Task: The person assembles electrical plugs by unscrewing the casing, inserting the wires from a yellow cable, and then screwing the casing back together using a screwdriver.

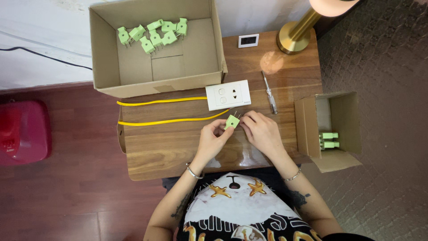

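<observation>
Both hands, left hand (213, 136) & right hand (261, 129), pinch one green plug (232, 121) (prongs up) over the counter (178, 147), just below the white socket plate (228, 94); yellow cable (169, 120) alongside.

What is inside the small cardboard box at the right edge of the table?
The small cardboard box holds two green plugs, lying side by side near its lower end. Its near wall hides part of the bottom, so more may lie there unseen.
</observation>
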